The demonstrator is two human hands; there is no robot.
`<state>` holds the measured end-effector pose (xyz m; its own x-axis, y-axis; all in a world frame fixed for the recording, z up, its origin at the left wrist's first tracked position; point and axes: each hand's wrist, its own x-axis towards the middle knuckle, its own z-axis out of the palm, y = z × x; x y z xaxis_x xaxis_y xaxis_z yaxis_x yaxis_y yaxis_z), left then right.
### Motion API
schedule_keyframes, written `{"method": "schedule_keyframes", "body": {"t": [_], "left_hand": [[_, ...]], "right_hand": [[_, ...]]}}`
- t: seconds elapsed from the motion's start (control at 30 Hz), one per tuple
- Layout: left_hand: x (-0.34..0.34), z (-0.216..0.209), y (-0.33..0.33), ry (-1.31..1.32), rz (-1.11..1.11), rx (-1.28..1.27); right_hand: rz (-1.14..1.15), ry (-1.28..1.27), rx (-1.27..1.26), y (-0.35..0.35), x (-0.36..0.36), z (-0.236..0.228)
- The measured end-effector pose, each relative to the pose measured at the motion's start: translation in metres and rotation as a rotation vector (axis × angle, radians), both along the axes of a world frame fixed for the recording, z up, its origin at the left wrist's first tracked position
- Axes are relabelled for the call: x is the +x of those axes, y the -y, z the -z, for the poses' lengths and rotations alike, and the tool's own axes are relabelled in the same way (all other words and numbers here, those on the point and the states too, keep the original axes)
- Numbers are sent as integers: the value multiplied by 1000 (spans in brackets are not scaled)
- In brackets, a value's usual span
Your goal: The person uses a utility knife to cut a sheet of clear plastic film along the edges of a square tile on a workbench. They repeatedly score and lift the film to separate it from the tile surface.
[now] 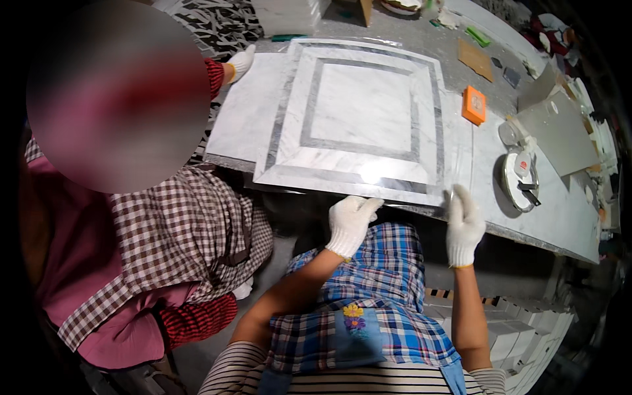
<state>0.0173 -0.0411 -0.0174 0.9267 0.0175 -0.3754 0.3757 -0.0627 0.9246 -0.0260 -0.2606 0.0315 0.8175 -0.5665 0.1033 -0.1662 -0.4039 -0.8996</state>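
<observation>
Marble-look panel [362,108], white with grey inlaid bands, lies flat on the bench [424,43], its near edge running along the bench's front. Long axis uncertain (the fisheye bends the sides; it reads close to square).

Left hand [353,225], white-gloved, sits right at that near edge: panel's middle at 12 o'clock from it. Fingers bent, tips gathered toward the thumb and pointing to 1 o'clock; whether they pinch the edge or only meet it can't be made out.

Right hand [465,227], also gloved, is just beside the panel's 5 o'clock corner, fingers nearly straight toward 12. Panel's middle lies between 10 and 11 from here. No clear hold visible; contact hard to judge. Left is the nearer to the panel's middle.

Co-worker's gloved hand [241,64] is at the panel's 10 o'clock, at the edge of a plain white slab [240,115]. Orange box [474,105] at 3, round pan [513,199] at 4 (both apart from the panel).
</observation>
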Motion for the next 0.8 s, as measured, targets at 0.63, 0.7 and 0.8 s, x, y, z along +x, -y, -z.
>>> {"method": "schedule_keyframes", "body": {"t": [0.63, 0.7, 0.8], "left_hand": [[-4, -14, -1, 159, 34, 115], [-2, -16, -2, 145, 58, 154], [0, -20, -5, 131, 89, 252]], "right_hand": [[12, 78, -825, 104, 24, 46], [-14, 140, -813, 109, 24, 51], [-27, 9, -788, 119, 26, 58]]}}
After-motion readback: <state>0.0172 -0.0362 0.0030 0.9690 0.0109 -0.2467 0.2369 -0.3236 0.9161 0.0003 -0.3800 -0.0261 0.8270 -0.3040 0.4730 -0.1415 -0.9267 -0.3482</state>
